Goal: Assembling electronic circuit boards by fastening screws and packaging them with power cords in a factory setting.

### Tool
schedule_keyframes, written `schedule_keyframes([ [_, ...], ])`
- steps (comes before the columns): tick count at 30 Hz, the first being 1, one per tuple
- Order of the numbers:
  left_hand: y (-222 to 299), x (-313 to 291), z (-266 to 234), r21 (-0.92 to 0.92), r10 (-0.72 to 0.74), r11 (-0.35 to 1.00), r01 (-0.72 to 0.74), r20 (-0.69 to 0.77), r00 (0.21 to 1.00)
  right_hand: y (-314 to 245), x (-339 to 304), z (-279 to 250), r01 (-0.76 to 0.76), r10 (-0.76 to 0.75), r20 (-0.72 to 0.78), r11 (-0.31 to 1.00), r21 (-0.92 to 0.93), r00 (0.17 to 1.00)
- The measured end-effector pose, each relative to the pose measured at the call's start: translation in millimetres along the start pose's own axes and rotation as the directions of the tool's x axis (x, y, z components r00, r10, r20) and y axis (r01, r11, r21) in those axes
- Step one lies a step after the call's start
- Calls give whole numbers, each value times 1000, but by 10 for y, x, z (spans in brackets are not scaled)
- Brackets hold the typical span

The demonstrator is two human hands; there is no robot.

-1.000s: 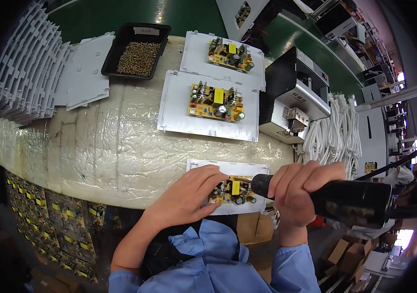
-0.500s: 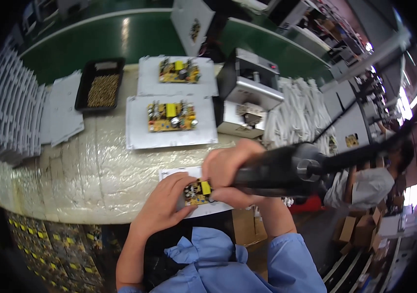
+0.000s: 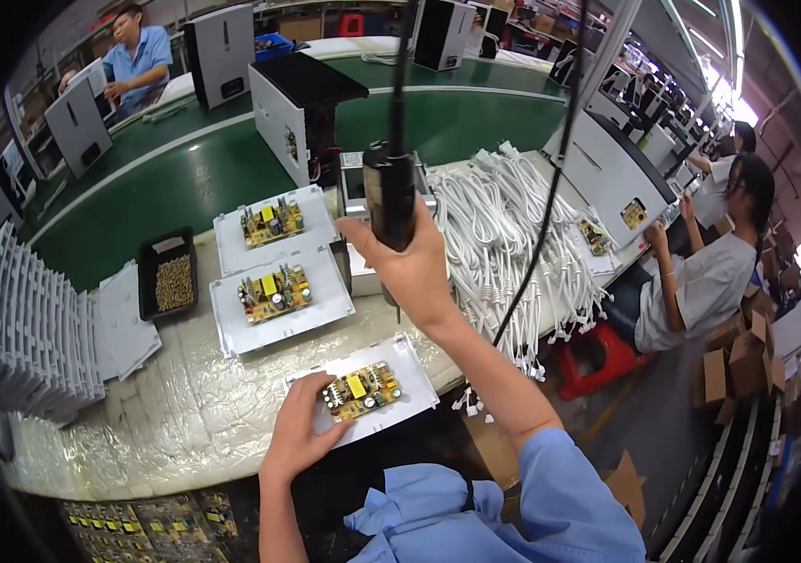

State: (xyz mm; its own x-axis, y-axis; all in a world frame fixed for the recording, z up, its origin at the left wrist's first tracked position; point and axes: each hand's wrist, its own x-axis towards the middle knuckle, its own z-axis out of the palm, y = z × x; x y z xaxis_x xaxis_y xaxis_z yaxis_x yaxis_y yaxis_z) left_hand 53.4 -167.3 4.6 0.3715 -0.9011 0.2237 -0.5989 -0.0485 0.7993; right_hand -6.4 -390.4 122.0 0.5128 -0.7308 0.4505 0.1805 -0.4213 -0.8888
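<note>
A bench (image 3: 184,413) wrapped in crinkled clear film fills the lower left, with a green conveyor belt (image 3: 184,178) running behind it. Beside the bench's right end lies a heap of white cables (image 3: 513,235), and at its left end stands a stack of white plastic plates (image 3: 34,338). Near the bench's front edge sits a white panel (image 3: 410,375) carrying a circuit board (image 3: 361,391) with a yellow component. Two more white panels with boards (image 3: 274,272) lie further back on the bench, with a black tray of small brass parts (image 3: 168,277) to their left. The left hand (image 3: 302,427) lies open, fingers spread, pressing on the front panel just beside the board. The right hand (image 3: 410,267) is raised above the bench, wrapped tight around a black electric screwdriver (image 3: 389,192) held upright on its hanging cord.
</note>
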Motion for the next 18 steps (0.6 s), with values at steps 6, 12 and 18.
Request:
schedule_keyframes([
  [6, -1, 26, 5, -4, -9, 1000, 9, 15, 1000, 166, 10, -273, 175, -199, -19, 901, -398, 980],
  [12, -15, -7, -5, 32, 5, 999, -6, 12, 1000, -492, -604, -949, 598, -616, 39, 743, -301, 786],
  [18, 10, -20, 1, 2, -7, 1000, 7, 19, 1000, 463, -538, -1777, 5, -166, -44, 280, -960, 985],
])
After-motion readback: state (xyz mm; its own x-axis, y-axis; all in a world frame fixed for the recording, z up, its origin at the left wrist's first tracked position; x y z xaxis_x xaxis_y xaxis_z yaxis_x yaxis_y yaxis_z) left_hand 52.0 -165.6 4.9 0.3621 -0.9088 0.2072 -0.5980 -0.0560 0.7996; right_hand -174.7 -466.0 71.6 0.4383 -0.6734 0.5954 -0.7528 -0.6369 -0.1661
